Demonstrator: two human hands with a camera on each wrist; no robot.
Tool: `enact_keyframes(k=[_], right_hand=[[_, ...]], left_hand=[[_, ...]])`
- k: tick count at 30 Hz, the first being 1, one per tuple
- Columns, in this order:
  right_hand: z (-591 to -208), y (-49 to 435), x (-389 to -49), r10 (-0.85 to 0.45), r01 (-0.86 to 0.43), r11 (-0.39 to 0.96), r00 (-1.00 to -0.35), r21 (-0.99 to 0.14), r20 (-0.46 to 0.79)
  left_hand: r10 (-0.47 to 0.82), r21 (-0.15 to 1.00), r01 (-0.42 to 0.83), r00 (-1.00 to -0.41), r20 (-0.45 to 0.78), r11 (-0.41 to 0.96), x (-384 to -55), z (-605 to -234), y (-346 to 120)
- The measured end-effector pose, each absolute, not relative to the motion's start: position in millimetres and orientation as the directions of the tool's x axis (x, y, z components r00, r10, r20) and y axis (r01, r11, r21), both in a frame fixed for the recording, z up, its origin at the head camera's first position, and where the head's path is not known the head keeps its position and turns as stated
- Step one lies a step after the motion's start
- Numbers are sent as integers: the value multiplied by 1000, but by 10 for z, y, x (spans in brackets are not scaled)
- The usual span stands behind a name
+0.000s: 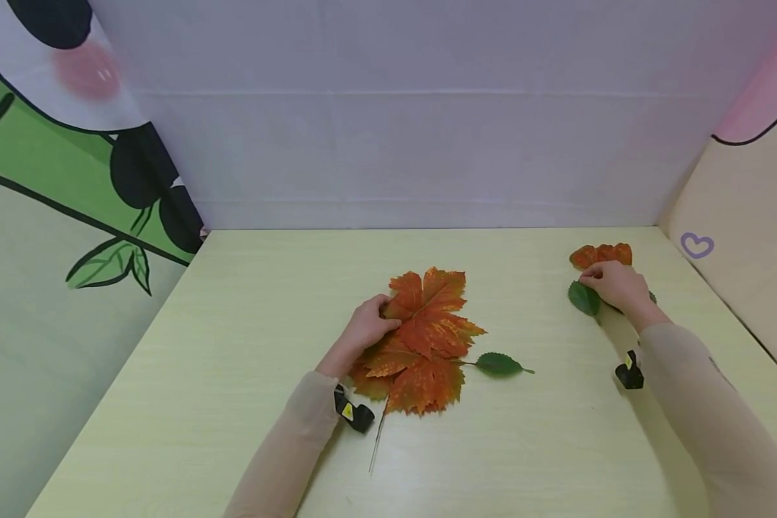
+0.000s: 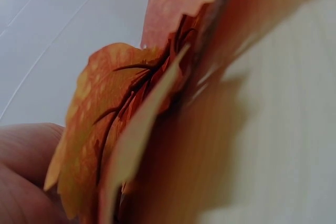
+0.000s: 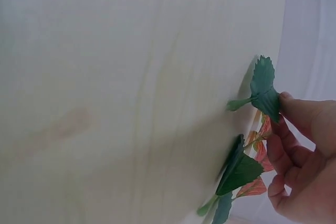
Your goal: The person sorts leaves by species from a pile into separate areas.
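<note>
A cluster of orange artificial maple leaves (image 1: pixel 437 309) lies at the middle of the table, its thin wire stem (image 1: pixel 377 439) pointing toward the near edge. My left hand (image 1: pixel 369 324) pinches the left edge of an upper leaf between thumb and fingers. From the left wrist view, that orange leaf (image 2: pixel 105 87) stands tilted up off the tabletop, dark veins showing underneath. At the far right, my right hand (image 1: pixel 618 284) pinches a green serrated leaf (image 3: pixel 265 85) by its edge between thumb and fingertip. More green leaves (image 3: pixel 239 174) lie beneath that hand, partly hidden by it.
Beside the orange cluster, a single green leaf (image 1: pixel 498 365) lies flat, its short stem pointing right. Smaller orange leaves (image 1: pixel 602 255) lie just beyond the right hand. Behind the pale wooden table (image 1: pixel 220 374) rises a fabric backdrop (image 1: pixel 427 158), with printed panels on both sides.
</note>
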State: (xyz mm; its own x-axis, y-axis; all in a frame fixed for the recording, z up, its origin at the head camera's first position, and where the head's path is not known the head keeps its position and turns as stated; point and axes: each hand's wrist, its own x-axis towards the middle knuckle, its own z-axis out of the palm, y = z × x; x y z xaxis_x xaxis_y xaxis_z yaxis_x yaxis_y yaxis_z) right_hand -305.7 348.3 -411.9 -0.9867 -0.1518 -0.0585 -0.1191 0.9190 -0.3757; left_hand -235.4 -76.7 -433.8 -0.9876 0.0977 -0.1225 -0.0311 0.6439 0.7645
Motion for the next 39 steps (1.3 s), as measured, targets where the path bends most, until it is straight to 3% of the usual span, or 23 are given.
enact_keyframes(k=[10, 20, 39], right_hand=[[-4107, 3453, -3024, -146, -132, 928, -989, -348, -15], [-4079, 3232, -2894, -253, -249, 912, -967, -327, 29], [-4179, 2606, -2436, -503, -372, 780, -851, -503, -151]], left_hand=[[94, 767, -31, -988, -119, 641, -2365, -4346, -761], [83, 769, -46, -988, -129, 638, -2367, -4368, -761], [88, 767, -35, -989, -119, 640, -2357, -4344, -746]])
